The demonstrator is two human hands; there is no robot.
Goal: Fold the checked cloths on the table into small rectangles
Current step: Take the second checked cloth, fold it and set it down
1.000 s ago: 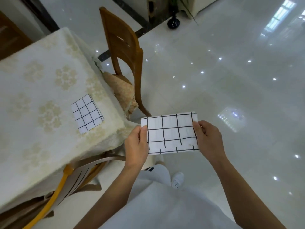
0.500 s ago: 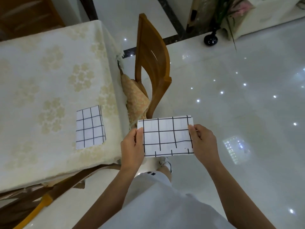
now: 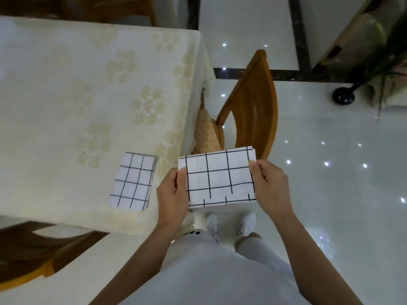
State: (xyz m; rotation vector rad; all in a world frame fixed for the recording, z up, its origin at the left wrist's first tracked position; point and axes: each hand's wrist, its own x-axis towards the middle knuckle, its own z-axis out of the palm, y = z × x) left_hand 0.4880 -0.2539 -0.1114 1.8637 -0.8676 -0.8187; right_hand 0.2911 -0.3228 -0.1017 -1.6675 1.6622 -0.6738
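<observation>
I hold a white cloth with a black check (image 3: 218,177), folded to a rectangle, in the air just off the table's near right corner. My left hand (image 3: 174,194) pinches its left edge, thumb on top. Its right edge is pinched by my right hand (image 3: 269,186). A second checked cloth (image 3: 133,181), folded into a small rectangle, lies flat on the table (image 3: 66,106) near that corner, left of my left hand.
The table wears a cream cloth with a flower pattern. A wooden chair (image 3: 253,106) with a tan cushion (image 3: 206,133) stands at its right side. Another chair (image 3: 33,256) is tucked in at the near left. Glossy white floor spreads to the right, with a black vase (image 3: 343,96).
The view has swung left and down, so the table fills more of the frame. Both hands have kept their hold on the folded cloth, now closer to the table's corner.
</observation>
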